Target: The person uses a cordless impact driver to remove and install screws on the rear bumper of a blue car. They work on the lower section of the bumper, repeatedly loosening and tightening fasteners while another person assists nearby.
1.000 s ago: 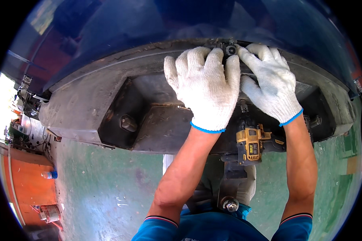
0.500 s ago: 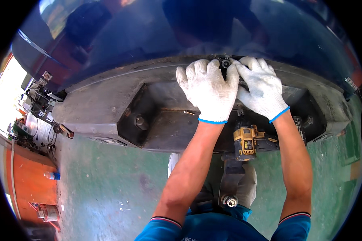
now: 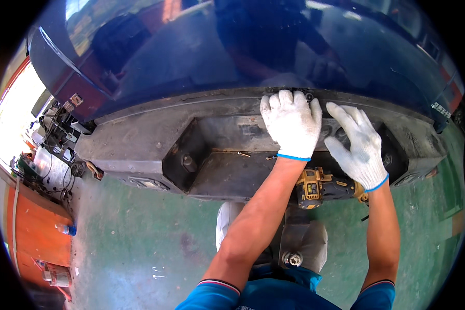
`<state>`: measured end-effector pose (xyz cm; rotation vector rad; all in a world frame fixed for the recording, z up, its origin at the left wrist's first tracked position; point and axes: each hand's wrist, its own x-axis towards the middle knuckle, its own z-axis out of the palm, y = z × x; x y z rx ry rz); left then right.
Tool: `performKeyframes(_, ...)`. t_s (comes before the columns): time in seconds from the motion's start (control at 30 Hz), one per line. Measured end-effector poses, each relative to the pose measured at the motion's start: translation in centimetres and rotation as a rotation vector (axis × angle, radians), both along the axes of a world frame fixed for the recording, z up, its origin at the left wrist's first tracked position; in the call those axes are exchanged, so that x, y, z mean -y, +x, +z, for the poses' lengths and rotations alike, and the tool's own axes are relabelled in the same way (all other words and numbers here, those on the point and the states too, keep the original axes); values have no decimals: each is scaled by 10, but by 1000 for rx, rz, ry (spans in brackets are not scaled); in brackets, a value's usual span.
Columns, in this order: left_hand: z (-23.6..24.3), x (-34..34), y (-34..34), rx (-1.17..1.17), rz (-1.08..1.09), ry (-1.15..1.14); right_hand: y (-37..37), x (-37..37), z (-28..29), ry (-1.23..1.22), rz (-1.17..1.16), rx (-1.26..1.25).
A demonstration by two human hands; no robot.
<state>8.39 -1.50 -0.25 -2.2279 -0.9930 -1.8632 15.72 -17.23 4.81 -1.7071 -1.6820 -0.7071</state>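
My left hand [image 3: 293,126], in a white knit glove with a blue cuff, is at the upper edge of the dark bumper [image 3: 134,132]. Its fingers are bent, and between forefinger and thumb shows a small black round fitting [image 3: 309,96], just under the blue panel [image 3: 175,57]. The fingertips' exact grip is partly hidden. To the right, my gloved right hand [image 3: 357,147] is raised with fingers apart and nothing in it. Below it, a yellow and black cordless drill [image 3: 310,190] lies at the bumper's front edge, its handle partly behind the right wrist.
Small screws [image 3: 244,154] lie in the bumper's recess [image 3: 217,175]. My knee, with a metal fitting [image 3: 293,259] near it, is below. An orange cabinet [image 3: 39,227], a bottle [image 3: 66,229] and tangled cables [image 3: 64,181] stand left. The floor [image 3: 134,222] is green.
My right hand has drawn back from the round fitting, down and to the right, and its fingers have spread. My left hand stays at the fitting. The whole view has shifted slightly.
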Motion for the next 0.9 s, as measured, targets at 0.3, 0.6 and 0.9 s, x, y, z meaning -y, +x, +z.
performKeyframes(0.3, -1, 5, -8, -82, -14, 2, -24, 41, 12, -124, 34, 46)
performKeyframes(0.6, -12, 15, -86, 28, -311, 85, -138, 120, 115, -546, 357, 227)
performKeyframes(0.9, -61, 2, -153, -265, -187, -194, -176, 114, 50, -632, 253, 197)
